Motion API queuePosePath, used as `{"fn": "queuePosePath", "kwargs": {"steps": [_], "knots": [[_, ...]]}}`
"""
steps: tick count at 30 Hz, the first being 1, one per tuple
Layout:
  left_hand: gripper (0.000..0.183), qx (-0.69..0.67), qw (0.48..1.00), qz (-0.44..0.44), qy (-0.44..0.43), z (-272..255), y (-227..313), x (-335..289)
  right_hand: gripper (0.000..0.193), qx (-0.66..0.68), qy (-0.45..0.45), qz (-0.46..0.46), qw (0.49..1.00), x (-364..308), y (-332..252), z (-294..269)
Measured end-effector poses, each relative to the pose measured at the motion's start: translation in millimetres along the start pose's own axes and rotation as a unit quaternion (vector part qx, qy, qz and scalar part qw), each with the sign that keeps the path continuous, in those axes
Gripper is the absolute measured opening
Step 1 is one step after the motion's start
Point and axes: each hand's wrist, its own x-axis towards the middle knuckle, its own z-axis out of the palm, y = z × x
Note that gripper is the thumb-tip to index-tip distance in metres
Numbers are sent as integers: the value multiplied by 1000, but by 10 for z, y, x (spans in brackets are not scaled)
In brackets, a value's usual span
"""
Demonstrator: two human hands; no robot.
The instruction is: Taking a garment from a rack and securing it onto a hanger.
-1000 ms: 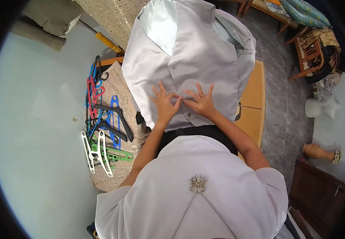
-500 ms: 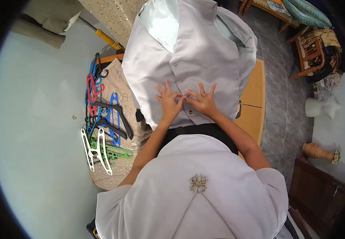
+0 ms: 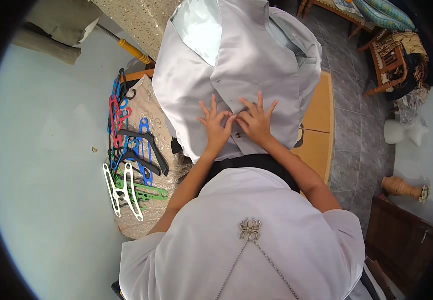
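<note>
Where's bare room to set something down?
The tan panel looks mostly bare between the grey vest, right forearm and tiled floor; its height is unclear. Crowded: wrapped surface at left, under hangers; vest front, around left hand and right hand.

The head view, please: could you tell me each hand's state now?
Left hand: closed in a pinch on the grey vest at its front edge.
Right hand: also pinching there.
</note>
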Motion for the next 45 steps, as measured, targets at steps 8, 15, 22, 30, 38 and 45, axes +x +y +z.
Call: {"fn": "queuePosePath", "kwargs": {"steps": [8, 15, 22, 30, 38, 45], "knots": [[16, 87, 990, 105, -38, -39, -92, -198, 30, -6, 9, -44, 999, 42, 190, 10], [22, 149, 988, 37, -27, -24, -106, -270, 27, 0, 45, 11, 999, 87, 223, -76], [15, 163, 982, 91, -24, 40, -169, -235, 32, -16, 29, -20, 999, -126, 177, -49], [13, 70, 996, 53, -11, -1, -61, -101, 22, -21, 6, -105, 994, -362, 115, -100], [13, 47, 997, 52, -13, 9, -61, -119, 17, -63, 27, -92, 993, -269, 129, -14], [16, 113, 992, 63, -12, -25, 10, -57, 10, -80, 47, -103, 990, -267, 153, 3]]}}
